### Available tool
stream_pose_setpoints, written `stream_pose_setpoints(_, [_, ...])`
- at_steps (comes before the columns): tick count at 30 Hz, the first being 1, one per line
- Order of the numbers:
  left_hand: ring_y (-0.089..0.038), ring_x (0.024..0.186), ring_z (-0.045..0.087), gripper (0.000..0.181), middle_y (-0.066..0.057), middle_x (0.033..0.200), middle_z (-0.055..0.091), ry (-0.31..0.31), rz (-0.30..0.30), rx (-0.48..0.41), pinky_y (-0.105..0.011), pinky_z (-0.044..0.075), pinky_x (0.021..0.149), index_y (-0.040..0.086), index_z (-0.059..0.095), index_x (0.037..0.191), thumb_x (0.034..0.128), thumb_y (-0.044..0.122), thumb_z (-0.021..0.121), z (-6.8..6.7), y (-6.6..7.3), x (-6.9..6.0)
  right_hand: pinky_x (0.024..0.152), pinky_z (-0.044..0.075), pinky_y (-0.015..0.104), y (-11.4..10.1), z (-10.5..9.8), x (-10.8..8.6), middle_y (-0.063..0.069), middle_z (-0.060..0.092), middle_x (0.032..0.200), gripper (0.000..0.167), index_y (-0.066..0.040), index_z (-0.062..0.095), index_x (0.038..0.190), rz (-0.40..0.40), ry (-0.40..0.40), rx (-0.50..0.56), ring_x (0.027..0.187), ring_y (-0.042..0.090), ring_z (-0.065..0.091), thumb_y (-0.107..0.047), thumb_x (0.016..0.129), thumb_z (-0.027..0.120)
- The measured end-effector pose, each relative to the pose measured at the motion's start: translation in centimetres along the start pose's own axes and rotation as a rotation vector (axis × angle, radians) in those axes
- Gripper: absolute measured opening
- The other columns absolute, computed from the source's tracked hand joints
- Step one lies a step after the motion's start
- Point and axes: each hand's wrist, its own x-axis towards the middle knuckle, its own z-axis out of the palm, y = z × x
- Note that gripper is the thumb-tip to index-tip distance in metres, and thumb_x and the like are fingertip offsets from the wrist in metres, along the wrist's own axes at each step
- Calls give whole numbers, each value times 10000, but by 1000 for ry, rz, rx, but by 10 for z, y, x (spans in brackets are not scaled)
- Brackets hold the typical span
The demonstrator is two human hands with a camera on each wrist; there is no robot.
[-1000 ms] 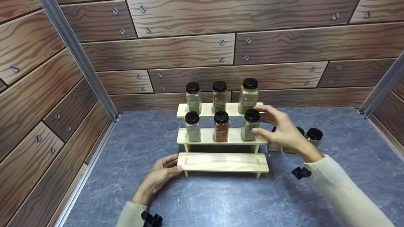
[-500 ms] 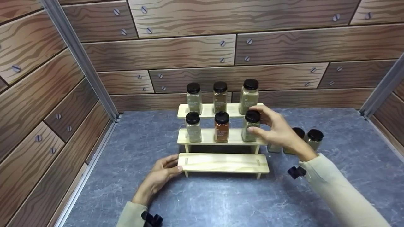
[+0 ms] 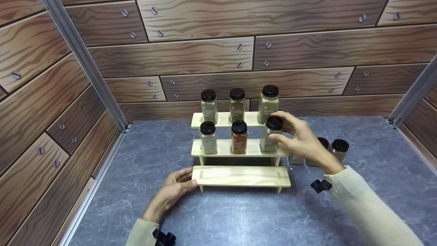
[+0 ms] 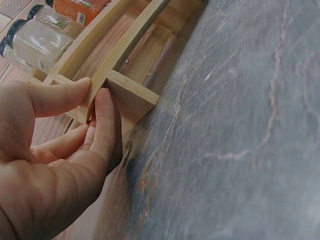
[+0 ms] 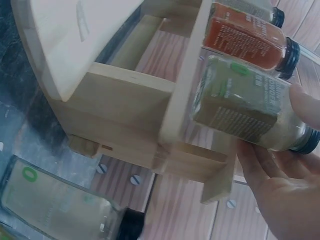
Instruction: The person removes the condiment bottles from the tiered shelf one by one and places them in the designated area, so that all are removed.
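A three-tier light wooden spice rack (image 3: pixel 240 176) stands on the table. My left hand (image 3: pixel 172 189) pinches the left end of its lowest shelf, with the thumb on top and fingers beneath, as the left wrist view shows. My right hand (image 3: pixel 304 143) holds a spice jar (image 3: pixel 268 142) of green contents by its upper part, thumb on one side and fingers on the other. This black-lidded jar is at the right end of the middle shelf, leaning slightly. Beside it on that shelf stand an orange-red spice jar (image 3: pixel 239 140) and a pale green spice jar (image 3: pixel 209 140).
Three jars stand on the top shelf, among them a brown spice jar (image 3: pixel 237 107). Right of the rack, more black-lidded jars (image 3: pixel 340 147) stand on the grey marbled table (image 3: pixel 222 218), partly behind my right hand. A wood-patterned wall (image 3: pixel 205 58) rises behind.
My right hand has shifted slightly left around the green jar, and the jar's lid has tipped a little up and to the right. My left hand has stayed on the lowest shelf.
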Motion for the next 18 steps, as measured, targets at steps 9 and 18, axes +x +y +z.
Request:
stream_pose_setpoints(9, [-232, 1162, 684, 705, -421, 1593, 358, 11, -13, -15, -305, 598, 1081, -181, 305, 1571, 955, -107, 640, 0, 0, -1, 1015, 604, 204, -14, -9, -5, 190, 728, 1267, 646, 41, 555, 1462, -24, 23, -31, 1114, 81, 713, 74, 872, 818])
stream_pose_setpoints(18, [-227, 1175, 670, 707, -420, 1596, 359, 9, -14, -20, -299, 596, 1082, -185, 300, 1571, 957, -106, 640, 2, 1, -1, 989, 610, 190, -18, -20, -14, 188, 736, 1254, 649, 29, 572, 1454, -56, 49, -76, 1100, 64, 716, 98, 860, 821])
